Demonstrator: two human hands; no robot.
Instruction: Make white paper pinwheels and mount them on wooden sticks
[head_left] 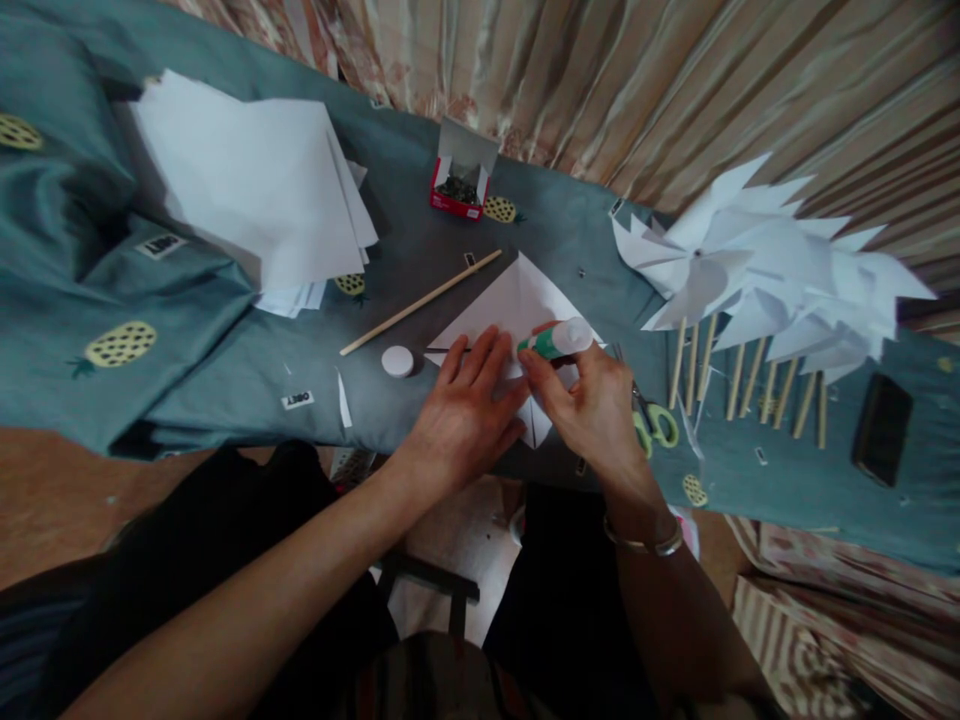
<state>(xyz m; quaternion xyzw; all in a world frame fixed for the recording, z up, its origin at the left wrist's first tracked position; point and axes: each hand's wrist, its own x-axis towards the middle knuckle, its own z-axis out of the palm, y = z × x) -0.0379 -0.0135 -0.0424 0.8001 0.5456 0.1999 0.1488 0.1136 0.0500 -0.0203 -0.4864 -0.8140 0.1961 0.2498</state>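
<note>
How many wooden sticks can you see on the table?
10. One wooden stick lies loose, left of the folded paper; nine sticks poke out below the white paper pinwheels at right. More may be hidden.

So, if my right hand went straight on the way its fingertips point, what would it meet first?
Probably your left hand, spread over the white paper just ahead of the glue stick in your right hand. Depth is unclear, so it might pass above.
</note>
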